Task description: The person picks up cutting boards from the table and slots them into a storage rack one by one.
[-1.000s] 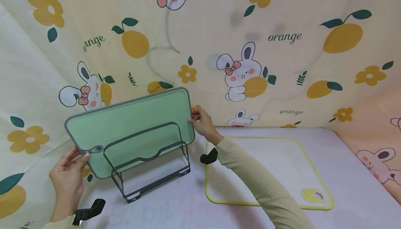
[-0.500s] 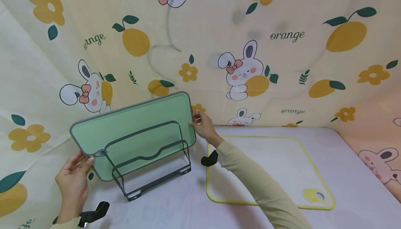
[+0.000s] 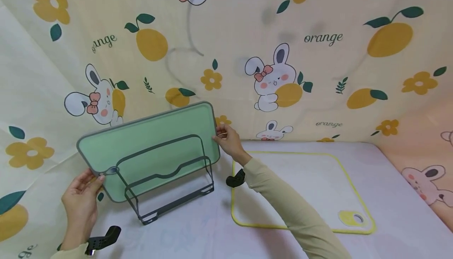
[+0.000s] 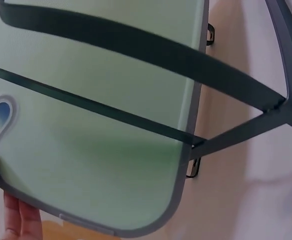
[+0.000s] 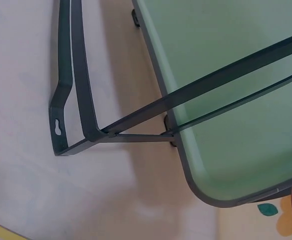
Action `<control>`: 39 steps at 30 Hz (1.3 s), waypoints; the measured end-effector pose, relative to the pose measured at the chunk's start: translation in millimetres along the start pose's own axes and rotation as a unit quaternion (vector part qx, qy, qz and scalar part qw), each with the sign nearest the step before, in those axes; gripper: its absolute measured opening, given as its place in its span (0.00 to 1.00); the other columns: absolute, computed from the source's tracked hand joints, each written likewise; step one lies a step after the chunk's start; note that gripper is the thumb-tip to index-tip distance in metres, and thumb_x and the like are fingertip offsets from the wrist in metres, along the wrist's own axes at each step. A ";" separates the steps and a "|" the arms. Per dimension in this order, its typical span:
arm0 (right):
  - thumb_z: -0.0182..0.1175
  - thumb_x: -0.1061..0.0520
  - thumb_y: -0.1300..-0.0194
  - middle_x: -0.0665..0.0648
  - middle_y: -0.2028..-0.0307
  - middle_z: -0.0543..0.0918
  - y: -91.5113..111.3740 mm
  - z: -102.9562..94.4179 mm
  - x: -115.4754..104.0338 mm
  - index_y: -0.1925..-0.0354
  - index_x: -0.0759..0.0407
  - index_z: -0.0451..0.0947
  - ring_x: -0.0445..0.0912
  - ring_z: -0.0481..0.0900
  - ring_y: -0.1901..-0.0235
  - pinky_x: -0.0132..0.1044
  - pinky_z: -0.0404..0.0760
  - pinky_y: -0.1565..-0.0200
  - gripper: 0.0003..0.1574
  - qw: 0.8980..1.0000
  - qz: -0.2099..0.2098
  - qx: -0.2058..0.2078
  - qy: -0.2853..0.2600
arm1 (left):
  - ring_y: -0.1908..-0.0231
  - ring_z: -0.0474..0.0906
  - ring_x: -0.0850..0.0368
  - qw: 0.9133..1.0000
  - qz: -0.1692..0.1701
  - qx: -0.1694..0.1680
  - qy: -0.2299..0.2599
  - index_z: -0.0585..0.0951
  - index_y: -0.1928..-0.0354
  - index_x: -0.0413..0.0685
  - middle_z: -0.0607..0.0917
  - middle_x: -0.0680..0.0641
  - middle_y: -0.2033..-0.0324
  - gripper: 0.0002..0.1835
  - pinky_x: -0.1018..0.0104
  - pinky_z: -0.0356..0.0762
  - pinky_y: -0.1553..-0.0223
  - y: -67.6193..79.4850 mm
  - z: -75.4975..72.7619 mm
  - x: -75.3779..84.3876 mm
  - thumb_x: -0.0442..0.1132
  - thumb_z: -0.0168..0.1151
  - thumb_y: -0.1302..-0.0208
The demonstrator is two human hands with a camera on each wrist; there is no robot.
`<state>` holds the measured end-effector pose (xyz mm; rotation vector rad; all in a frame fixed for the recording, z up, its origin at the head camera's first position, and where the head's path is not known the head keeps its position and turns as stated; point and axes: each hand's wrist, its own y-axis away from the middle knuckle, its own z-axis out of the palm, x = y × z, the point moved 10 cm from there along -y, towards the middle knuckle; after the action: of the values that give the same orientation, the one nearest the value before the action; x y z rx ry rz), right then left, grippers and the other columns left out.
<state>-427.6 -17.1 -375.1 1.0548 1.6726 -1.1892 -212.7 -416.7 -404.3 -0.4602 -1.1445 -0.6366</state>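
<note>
While the bare left hand pinches the lower left edge, thumb in front and fingers behind, and the bare right hand grips the opposite short edge, a pale green rectangular board with a grey rim is held up on its long side between them. Compared with a second ago, it sits slightly lower and a little further right against a dark grey rack of bent metal bars, and the left hand has moved with it. Its teardrop-shaped hole, then just left of the rack's upper loop in the head view, now meets that loop. Over the last half second hardly anything has shifted, which I judge to mean fine positioning of the board at the rack. Both loops cross in front of the green face, so the board is behind them; whether its lower edge bears on the rack cannot be told, and the hands may be carrying its weight.

Further out, the beige right sleeve passes over a flat white board with a yellow rim, lying beside the rack on the white-covered table.
</note>
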 end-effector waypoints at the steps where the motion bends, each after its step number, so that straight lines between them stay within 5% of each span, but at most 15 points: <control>1: 0.64 0.68 0.38 0.60 0.59 0.78 -0.1 -0.5 -0.6 0.53 0.67 0.74 0.52 0.76 0.58 0.39 0.77 0.55 0.15 1.000 -0.002 0.000 -0.002 | 0.66 0.80 0.63 1.000 0.000 0.000 -0.001 0.83 0.54 0.45 0.82 0.51 0.63 0.19 0.75 0.79 0.70 0.2 0.5 0.7 0.21 0.68 0.46; 9: 0.64 0.66 0.37 0.60 0.59 0.77 1.3 -3.6 -2.1 0.51 0.68 0.74 0.50 0.76 0.61 0.35 0.77 0.60 0.17 1.000 0.020 0.005 -0.016 | 0.70 0.78 0.62 0.998 -0.055 0.015 0.024 0.81 0.60 0.44 0.81 0.51 0.67 0.15 0.74 0.78 0.73 3.9 -0.8 -2.8 0.22 0.70 0.48; 22: 0.66 0.61 0.38 0.56 0.61 0.78 -2.3 -21.9 -19.8 0.51 0.68 0.74 0.47 0.78 0.63 0.31 0.75 0.65 0.19 0.999 0.033 -0.005 -0.014 | 0.69 0.77 0.61 0.997 -0.080 -0.009 -0.012 0.80 0.62 0.43 0.78 0.51 0.66 0.08 0.75 0.78 0.67 10.0 7.9 11.4 0.31 0.69 0.41; 29: 0.62 0.60 0.34 0.55 0.61 0.77 -3.3 -38.8 -30.6 0.53 0.66 0.75 0.44 0.75 0.64 0.31 0.75 0.66 0.14 0.999 0.035 -0.016 -0.024 | 0.68 0.79 0.61 0.995 -0.042 -0.090 -0.022 0.83 0.62 0.44 0.83 0.52 0.69 0.03 0.75 0.79 0.65 16.5 30.6 31.5 0.35 0.64 0.36; 39: 0.60 0.59 0.34 0.56 0.62 0.78 5.5 -69.3 -52.7 0.51 0.67 0.74 0.49 0.76 0.62 0.39 0.77 0.61 0.16 0.999 0.018 -0.029 -0.028 | 0.69 0.79 0.60 0.979 0.025 -0.195 -0.063 0.82 0.60 0.42 0.82 0.51 0.67 0.07 0.76 0.78 0.63 37.7 75.7 57.5 0.39 0.62 0.33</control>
<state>-415.3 41.7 -311.8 1.0027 1.6275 -1.1303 -223.6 -353.9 -324.4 -0.8709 -1.1261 -0.8008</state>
